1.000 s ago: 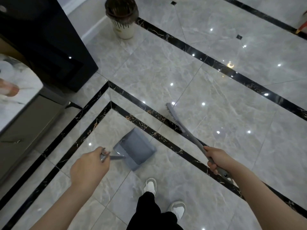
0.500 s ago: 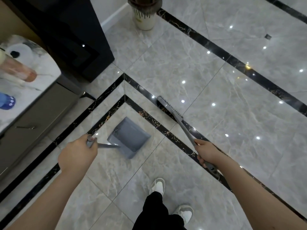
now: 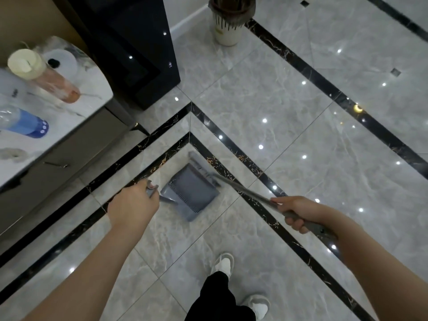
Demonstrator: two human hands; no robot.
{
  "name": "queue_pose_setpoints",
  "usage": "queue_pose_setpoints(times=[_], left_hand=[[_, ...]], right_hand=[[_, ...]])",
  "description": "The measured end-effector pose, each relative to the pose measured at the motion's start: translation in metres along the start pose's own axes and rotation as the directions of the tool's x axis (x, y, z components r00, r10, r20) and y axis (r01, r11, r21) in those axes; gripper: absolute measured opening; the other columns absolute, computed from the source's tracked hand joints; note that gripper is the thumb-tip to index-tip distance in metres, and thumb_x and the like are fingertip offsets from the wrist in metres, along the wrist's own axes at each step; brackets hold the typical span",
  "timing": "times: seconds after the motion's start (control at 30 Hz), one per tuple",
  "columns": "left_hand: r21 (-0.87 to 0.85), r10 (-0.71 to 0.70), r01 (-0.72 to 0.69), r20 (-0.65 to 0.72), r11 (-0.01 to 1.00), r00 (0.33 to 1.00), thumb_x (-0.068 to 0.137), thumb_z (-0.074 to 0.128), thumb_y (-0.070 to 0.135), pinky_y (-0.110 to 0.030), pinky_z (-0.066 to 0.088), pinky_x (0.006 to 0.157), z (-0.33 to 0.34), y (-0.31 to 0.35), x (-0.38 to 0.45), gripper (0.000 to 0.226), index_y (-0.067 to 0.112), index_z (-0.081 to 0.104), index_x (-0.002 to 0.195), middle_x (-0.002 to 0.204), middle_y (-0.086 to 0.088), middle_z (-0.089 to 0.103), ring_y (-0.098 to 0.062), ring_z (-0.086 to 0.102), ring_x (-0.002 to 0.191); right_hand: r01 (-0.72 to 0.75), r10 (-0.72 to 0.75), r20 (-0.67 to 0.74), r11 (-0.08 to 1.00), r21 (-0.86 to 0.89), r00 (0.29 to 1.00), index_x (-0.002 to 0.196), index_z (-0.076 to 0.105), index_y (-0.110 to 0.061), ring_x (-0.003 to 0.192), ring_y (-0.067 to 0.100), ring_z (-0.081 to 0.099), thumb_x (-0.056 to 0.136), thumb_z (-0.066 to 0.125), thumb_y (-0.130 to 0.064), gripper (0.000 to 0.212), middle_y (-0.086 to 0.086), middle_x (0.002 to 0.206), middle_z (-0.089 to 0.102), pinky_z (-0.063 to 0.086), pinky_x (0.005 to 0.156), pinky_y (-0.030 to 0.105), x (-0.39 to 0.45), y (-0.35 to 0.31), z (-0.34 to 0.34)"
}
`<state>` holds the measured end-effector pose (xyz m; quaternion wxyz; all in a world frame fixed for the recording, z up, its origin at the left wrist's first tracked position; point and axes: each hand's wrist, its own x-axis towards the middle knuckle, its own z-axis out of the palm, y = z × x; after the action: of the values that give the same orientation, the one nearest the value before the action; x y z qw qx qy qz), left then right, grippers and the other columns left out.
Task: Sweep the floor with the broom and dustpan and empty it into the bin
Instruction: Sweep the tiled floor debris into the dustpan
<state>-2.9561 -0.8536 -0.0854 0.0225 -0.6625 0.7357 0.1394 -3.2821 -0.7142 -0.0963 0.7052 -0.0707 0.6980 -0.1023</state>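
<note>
A grey dustpan (image 3: 191, 193) rests on the marble floor in the corner of the black inlay lines. My left hand (image 3: 133, 205) grips its handle from the left. My right hand (image 3: 297, 210) is closed around the long grey handle of the broom (image 3: 243, 189). The broom head lies at the far open edge of the pan, touching it. A cream bin (image 3: 225, 26) with a dark liner stands at the top of the view by the wall.
A marble-topped cabinet (image 3: 69, 126) stands at left with an orange bottle (image 3: 44, 75) and a blue bottle (image 3: 24, 121) on it. A black cabinet (image 3: 129, 47) stands behind it. My shoes (image 3: 223, 265) are below the pan.
The broom head has swung left, from the floor beyond the inlay line onto the pan's far edge. The pan has stayed in the corner; the view has shifted toward the cabinet.
</note>
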Motion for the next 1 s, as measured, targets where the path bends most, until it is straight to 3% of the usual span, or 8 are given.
queue_pose_setpoints(times=[0.13, 0.23, 0.33, 0.47, 0.6, 1.0], left_hand=[[0.0, -0.014, 0.014, 0.018, 1.0, 1.0, 0.086, 0.057, 0.027, -0.029, 0.037, 0.056, -0.002, 0.0, -0.001, 0.022, 0.011, 0.068, 0.095, 0.074, -0.017, 0.068, -0.037, 0.063, 0.07], [-0.008, -0.017, 0.017, 0.025, 1.0, 1.0, 0.086, 0.056, 0.028, -0.029, 0.038, 0.053, -0.002, -0.002, 0.0, 0.023, 0.012, 0.067, 0.096, 0.071, -0.016, 0.067, -0.033, 0.06, 0.064], [-0.016, -0.02, 0.021, 0.057, 1.0, 0.998, 0.087, 0.055, 0.027, -0.027, 0.036, 0.051, -0.004, -0.002, -0.002, 0.022, 0.01, 0.066, 0.095, 0.068, -0.014, 0.064, -0.027, 0.051, 0.057], [-0.058, -0.056, 0.066, 0.155, 0.996, 0.986, 0.091, 0.049, 0.031, -0.023, 0.033, 0.047, -0.012, 0.004, -0.009, 0.023, 0.013, 0.063, 0.09, 0.062, -0.007, 0.058, -0.023, 0.051, 0.054], [-0.11, -0.047, 0.064, 0.154, 0.992, 0.987, 0.091, 0.05, 0.03, -0.022, 0.035, 0.046, -0.015, 0.032, -0.023, 0.024, 0.012, 0.062, 0.08, 0.056, -0.005, 0.055, -0.019, 0.05, 0.049], [-0.044, 0.225, -0.22, 0.213, 0.974, 0.951, 0.089, 0.053, 0.03, -0.027, 0.034, 0.05, 0.016, 0.23, -0.041, 0.021, 0.012, 0.064, 0.088, 0.055, 0.004, 0.046, -0.018, 0.043, 0.054]], right_hand=[[0.062, -0.035, -0.138, 0.979, 0.193, 0.99, 0.142, 0.039, -0.025, 0.027, 0.006, 0.028, 0.099, 0.034, -0.01, 0.046, 0.003, 0.05, 0.034, 0.026, 0.027, 0.012, 0.0, 0.002, -0.011], [0.109, -0.048, -0.204, 0.949, 0.296, 0.978, 0.143, 0.038, -0.025, 0.026, 0.006, 0.031, 0.099, 0.033, -0.01, 0.048, 0.002, 0.045, 0.038, 0.028, 0.027, 0.013, 0.0, 0.006, -0.018], [0.127, -0.031, -0.237, 0.907, 0.403, 0.971, 0.144, 0.036, -0.022, 0.025, 0.005, 0.031, 0.099, 0.032, -0.008, 0.047, 0.004, 0.055, 0.034, 0.028, 0.026, 0.012, -0.008, 0.012, -0.026], [0.136, -0.015, -0.255, 0.876, 0.463, 0.967, 0.142, 0.037, -0.021, 0.024, 0.004, 0.03, 0.099, 0.03, -0.006, 0.046, 0.003, 0.062, 0.03, 0.027, 0.025, 0.011, -0.023, 0.029, -0.037], [0.132, 0.013, -0.275, 0.854, 0.504, 0.961, 0.14, 0.039, -0.02, 0.024, 0.005, 0.031, 0.099, 0.031, -0.006, 0.045, 0.003, 0.06, 0.032, 0.027, 0.025, 0.012, -0.035, 0.056, -0.062], [0.152, 0.111, -0.352, 0.755, 0.638, 0.929, 0.139, 0.038, -0.023, 0.024, 0.005, 0.03, 0.097, 0.03, -0.005, 0.046, 0.004, 0.061, 0.033, 0.027, 0.03, 0.011, -0.056, 0.166, -0.191]])
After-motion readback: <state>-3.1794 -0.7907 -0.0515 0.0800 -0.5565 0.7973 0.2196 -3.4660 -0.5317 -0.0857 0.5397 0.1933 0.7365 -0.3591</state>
